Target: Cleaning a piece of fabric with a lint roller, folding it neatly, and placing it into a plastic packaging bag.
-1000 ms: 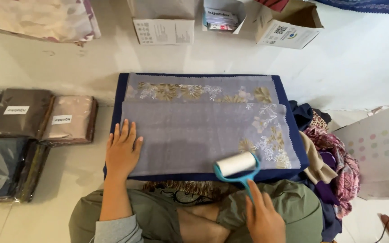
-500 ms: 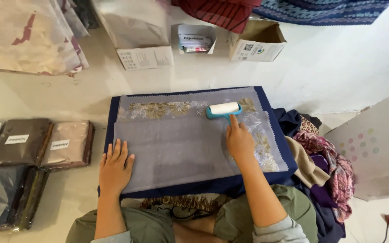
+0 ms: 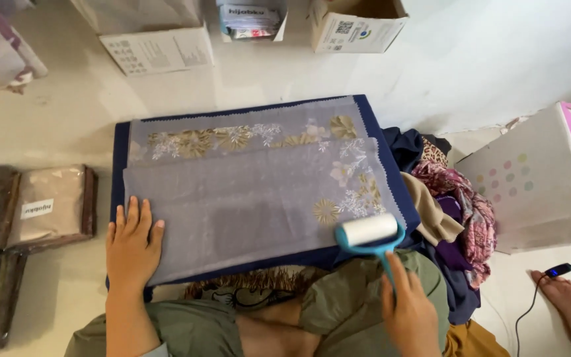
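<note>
Before us a sheer grey embroidered cloth (image 3: 246, 192) lies on a navy blue folded fabric (image 3: 391, 178) on the floor (image 3: 67, 106). Our left hand (image 3: 130, 248) rests on its near left corner; our right hand (image 3: 410, 311) holds a teal-handled white lint roller (image 3: 368, 233) at its near right edge. Wrapped brown fabric packs (image 3: 51, 208) lie left, a heap of crumpled patterned cloths (image 3: 457, 211) right, cardboard boxes (image 3: 355, 23) behind.

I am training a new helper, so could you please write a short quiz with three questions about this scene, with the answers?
1. True or false: the left hand lies flat on the grey flowered cloth.
2. What does the right hand hold? A) scissors B) a lint roller C) an iron
3. Fill in: the roller's white head rests at the cloth's near-____ corner.

Key
1. True; the palm presses the cloth's near-left corner.
2. B; the lint roller has a white head and a teal handle.
3. Right, close to the pile of folded fabrics.
</note>
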